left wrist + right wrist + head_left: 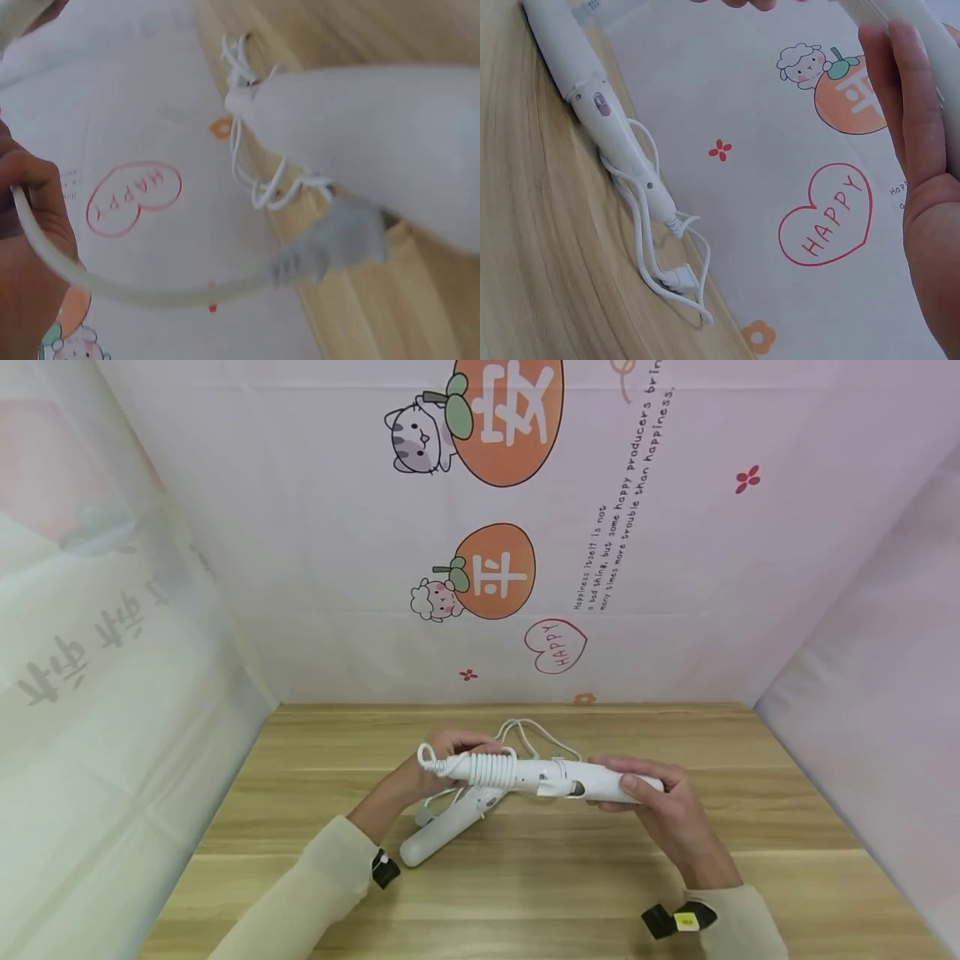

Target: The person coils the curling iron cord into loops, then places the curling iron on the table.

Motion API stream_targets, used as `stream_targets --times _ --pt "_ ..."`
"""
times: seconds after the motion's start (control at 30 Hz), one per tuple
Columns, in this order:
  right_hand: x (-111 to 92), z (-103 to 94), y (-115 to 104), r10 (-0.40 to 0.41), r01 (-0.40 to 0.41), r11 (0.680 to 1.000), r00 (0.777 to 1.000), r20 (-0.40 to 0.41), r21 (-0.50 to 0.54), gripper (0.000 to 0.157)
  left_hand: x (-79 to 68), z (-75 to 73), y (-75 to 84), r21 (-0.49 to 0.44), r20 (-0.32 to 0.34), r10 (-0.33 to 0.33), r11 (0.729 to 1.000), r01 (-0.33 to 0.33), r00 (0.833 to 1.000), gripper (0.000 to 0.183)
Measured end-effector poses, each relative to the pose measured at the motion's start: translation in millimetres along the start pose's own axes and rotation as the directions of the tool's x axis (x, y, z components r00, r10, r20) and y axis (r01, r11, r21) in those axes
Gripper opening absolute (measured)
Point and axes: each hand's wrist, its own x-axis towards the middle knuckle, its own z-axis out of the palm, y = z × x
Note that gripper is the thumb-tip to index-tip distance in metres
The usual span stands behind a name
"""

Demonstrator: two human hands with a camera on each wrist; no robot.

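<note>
My right hand [671, 806] grips a white hair straightener [600, 783] by its barrel end, thumb on the near side. The straightener is level above the table, its white cord [491, 770] wound in several coils round the handle. At the coiled end, my left hand [442, 760] pinches the cord's free length; in the left wrist view a plug [337, 240] dangles from it. Below lies a second white hair straightener [450, 827] on the table, partly hidden by the first. Its switch [601, 103] and loose cord [641, 232] show in the right wrist view.
The wood-grain table [585, 893] has a printed cloth wall [337, 568] at its back and pale cloth on both sides. The second straightener's loose cord spreads toward the table's back edge. Black wrist straps with cameras [660, 922] sit on both wrists.
</note>
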Motion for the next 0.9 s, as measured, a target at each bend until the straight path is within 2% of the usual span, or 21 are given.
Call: stream_targets --times 0.1,0.23,0.33,0.47,0.5,0.57,0.67,0.77,0.9 --pt "4 0.6 1 -0.027 0.027 1.0 0.999 -0.044 0.003 0.046 1.7 10.0 -4.5 0.066 -0.014 -0.036 0.997 0.037 0.999 0.029" --pt "4 0.4 3 -0.053 0.052 0.998 0.994 -0.09 -0.022 0.042 1.4 21.6 -7.8 0.188 -0.017 -0.083 0.978 0.085 0.996 0.03" --pt "4 -0.1 5 -0.055 0.051 0.998 0.992 -0.112 -0.037 0.04 -1.8 27.1 -7.9 0.149 -0.006 -0.11 0.983 0.11 0.994 0.025" --pt "4 0.6 7 -0.043 0.036 0.998 0.987 -0.153 -0.047 0.037 -7.1 30.5 -5.5 0.092 0.051 -0.144 0.986 0.139 0.988 0.03" --pt "4 1.3 7 -0.041 0.033 0.998 0.985 -0.17 -0.052 0.036 -8.1 31.4 -4.2 0.096 0.055 -0.151 0.985 0.145 0.987 0.032" --pt "6 3.3 8 -0.04 0.028 0.998 0.978 -0.203 -0.062 0.034 -9.2 33.2 -1.1 0.166 0.041 -0.132 0.978 0.124 0.99 0.032" --pt "7 5.9 8 -0.035 0.016 0.997 0.97 -0.242 -0.079 0.031 -10.0 35.7 5.2 0.332 -0.011 -0.113 0.937 0.11 0.994 0.033" --pt "8 7.0 9 -0.026 -0.006 0.994 0.959 -0.282 -0.109 0.028 -10.8 36.0 12.8 0.512 -0.053 -0.079 0.853 0.095 0.995 0.039" --pt "9 6.2 10 -0.013 -0.058 0.983 0.921 -0.388 -0.172 0.028 -12.1 33.3 25.3 0.668 -0.082 -0.03 0.74 0.077 0.996 0.038"
